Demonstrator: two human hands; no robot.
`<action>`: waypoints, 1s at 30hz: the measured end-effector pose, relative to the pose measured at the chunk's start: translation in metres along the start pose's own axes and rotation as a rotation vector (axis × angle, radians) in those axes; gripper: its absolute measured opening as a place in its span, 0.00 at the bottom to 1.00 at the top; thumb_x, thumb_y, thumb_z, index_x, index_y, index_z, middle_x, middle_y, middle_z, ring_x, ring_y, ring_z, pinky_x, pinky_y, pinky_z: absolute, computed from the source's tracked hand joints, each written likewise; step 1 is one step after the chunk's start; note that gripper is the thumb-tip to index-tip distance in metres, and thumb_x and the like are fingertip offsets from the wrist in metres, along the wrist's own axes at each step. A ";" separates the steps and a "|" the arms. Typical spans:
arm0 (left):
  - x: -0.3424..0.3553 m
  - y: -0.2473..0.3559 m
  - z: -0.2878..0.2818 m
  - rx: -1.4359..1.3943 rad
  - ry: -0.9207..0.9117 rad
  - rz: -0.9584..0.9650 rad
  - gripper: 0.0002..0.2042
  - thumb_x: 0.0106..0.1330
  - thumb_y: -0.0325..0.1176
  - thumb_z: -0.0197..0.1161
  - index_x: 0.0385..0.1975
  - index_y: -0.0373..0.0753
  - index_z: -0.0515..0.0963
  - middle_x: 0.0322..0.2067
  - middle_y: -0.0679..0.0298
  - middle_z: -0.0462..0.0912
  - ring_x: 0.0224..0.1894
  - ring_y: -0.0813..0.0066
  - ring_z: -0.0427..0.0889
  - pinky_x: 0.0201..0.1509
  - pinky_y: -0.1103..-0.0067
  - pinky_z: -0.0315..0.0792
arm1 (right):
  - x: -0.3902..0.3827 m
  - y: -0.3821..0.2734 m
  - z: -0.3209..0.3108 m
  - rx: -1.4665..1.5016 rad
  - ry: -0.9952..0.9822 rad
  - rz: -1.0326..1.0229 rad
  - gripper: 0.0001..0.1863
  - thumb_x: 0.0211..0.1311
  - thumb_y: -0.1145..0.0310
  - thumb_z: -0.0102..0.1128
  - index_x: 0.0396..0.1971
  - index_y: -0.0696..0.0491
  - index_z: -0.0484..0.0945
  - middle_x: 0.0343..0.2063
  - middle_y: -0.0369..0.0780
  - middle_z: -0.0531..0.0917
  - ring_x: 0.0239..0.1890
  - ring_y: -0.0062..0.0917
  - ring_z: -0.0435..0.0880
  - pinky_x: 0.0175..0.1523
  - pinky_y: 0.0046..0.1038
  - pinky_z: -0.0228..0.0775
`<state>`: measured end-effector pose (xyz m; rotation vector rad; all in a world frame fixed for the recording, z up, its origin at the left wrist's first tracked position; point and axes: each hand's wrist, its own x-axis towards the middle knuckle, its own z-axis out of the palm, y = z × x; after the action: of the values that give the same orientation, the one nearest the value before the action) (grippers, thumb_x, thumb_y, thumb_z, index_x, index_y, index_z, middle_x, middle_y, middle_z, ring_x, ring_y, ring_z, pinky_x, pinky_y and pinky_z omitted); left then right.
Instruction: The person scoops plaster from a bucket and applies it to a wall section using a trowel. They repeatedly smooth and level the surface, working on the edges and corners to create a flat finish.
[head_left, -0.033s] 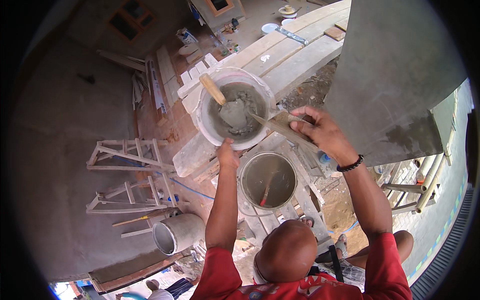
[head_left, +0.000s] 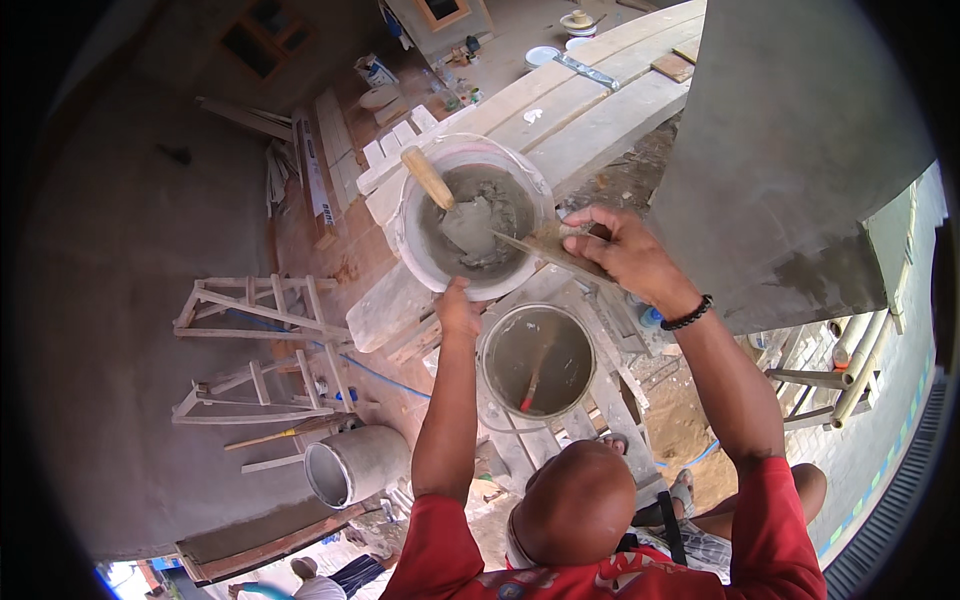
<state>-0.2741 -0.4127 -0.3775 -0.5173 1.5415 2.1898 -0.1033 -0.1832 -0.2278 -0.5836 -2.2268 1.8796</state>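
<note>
My left hand (head_left: 459, 310) grips the near rim of a white bucket (head_left: 413, 245), its thumb over the edge and its other fingers mostly hidden beneath. Wet grey mortar (head_left: 497, 205) lies inside. A trowel with a wooden handle (head_left: 427, 178) rests there, handle against the far-left rim and blade coated in mortar. In my right hand (head_left: 630, 255) is a flat, mortar-stained wooden float (head_left: 555, 248), pinched between thumb and fingers. Its narrow end reaches over the bucket's right rim; whether it touches the mortar I cannot tell.
Nearer me stands a second bucket (head_left: 500, 335) of grey liquid with a red-handled tool (head_left: 530, 392) in it. Pale planks (head_left: 590, 135) run beyond the white bucket. A grey plastered wall (head_left: 790, 150) rises at right. Wooden trestles (head_left: 260, 305) and a drum (head_left: 365, 465) stand left.
My right hand and the float have shifted slightly left, bringing the float's tip further over the bucket. My left hand keeps its hold on the rim.
</note>
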 end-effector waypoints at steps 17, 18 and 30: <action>-0.010 -0.012 0.002 -0.029 0.043 0.061 0.25 0.60 0.18 0.57 0.60 0.30 0.66 0.54 0.51 0.76 0.57 0.50 0.80 0.61 0.47 0.77 | 0.155 0.062 0.119 -0.582 -0.167 -0.014 0.14 0.57 0.61 0.67 0.38 0.54 0.88 0.41 0.53 0.88 0.49 0.46 0.86 0.57 0.41 0.79; -0.010 -0.013 0.002 -0.029 0.062 0.057 0.25 0.60 0.18 0.58 0.60 0.30 0.66 0.54 0.51 0.77 0.57 0.50 0.80 0.61 0.48 0.77 | 0.156 0.062 0.119 -0.552 -0.164 -0.021 0.14 0.57 0.61 0.67 0.38 0.54 0.88 0.41 0.52 0.88 0.49 0.46 0.87 0.57 0.40 0.79; -0.012 -0.013 0.001 -0.039 0.037 0.052 0.28 0.59 0.18 0.58 0.63 0.32 0.65 0.56 0.53 0.74 0.58 0.52 0.78 0.61 0.47 0.76 | 0.153 0.072 0.136 -0.423 -0.077 -0.042 0.13 0.59 0.59 0.67 0.37 0.52 0.89 0.38 0.52 0.88 0.47 0.47 0.87 0.55 0.41 0.78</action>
<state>-0.2574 -0.4089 -0.3815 -0.5389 1.5499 2.2658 -0.2802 -0.2366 -0.3425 -0.5230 -2.6852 1.4353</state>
